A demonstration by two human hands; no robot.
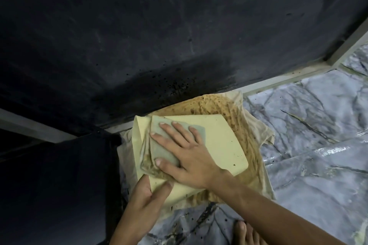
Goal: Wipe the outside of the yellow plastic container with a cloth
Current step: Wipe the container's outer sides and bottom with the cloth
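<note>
The pale yellow plastic container (223,141) lies upside down on a stained sheet, its flat bottom facing up. A grey-green cloth (165,145), wet and dirty brown at its left edge, rests on the container's left part. My right hand (187,155) lies flat on the cloth with fingers spread, pressing it against the plastic. My left hand (147,195) grips the container's near left corner, thumb on top. A few dark specks dot the container's right side.
A dirty whitish sheet (256,121) soaked with brown grime lies under the container. Around it is grey marble-pattern floor (318,117). A dark wall (139,36) with a pale skirting edge rises behind. My bare toes (245,232) show at the bottom.
</note>
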